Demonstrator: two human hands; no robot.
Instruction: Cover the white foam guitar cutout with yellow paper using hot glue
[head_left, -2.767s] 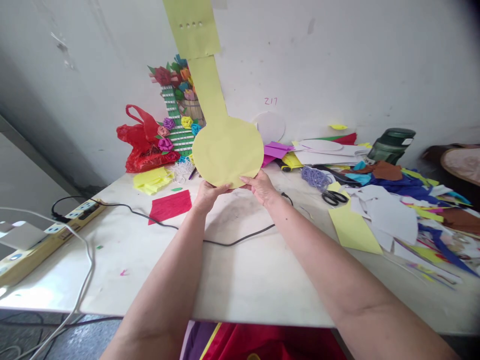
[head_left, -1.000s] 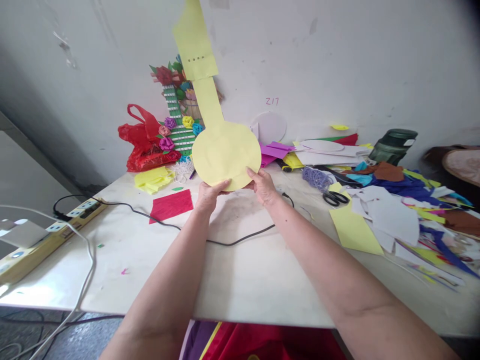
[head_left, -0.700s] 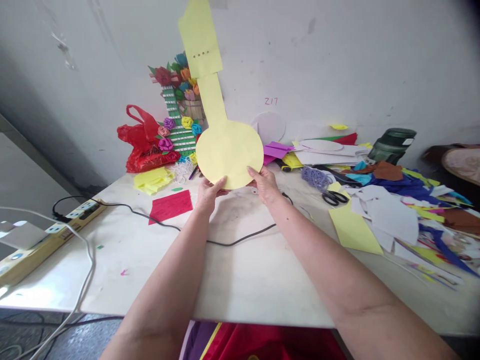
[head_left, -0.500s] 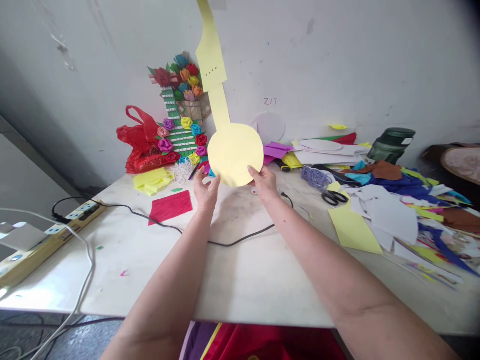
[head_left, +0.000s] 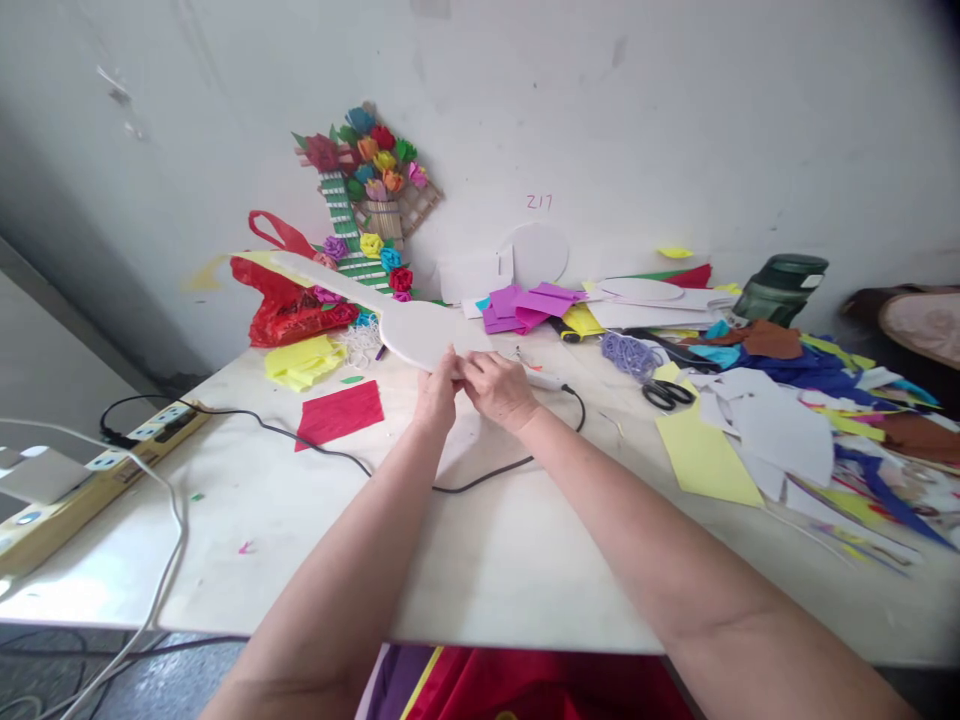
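A long-necked cutout shows a whitish face, its round end toward me and its neck reaching to the upper left. My left hand pinches the near edge of the round part. Beside it, almost touching, my right hand has its fingers closed on the same edge. The far end of the neck is pale yellow and blurred, in front of the red plastic bag. Just beyond my right hand lies a white corded tool, partly hidden.
Paper flowers on a green-striped stand lean on the wall. Red paper lies left, black scissors right, near paper scraps and a green bottle. A black cord crosses the table; a power strip sits left.
The cutout has tipped over from upright, its yellow face giving way to a whitish one and its neck swinging left. My hands have come together at its near edge.
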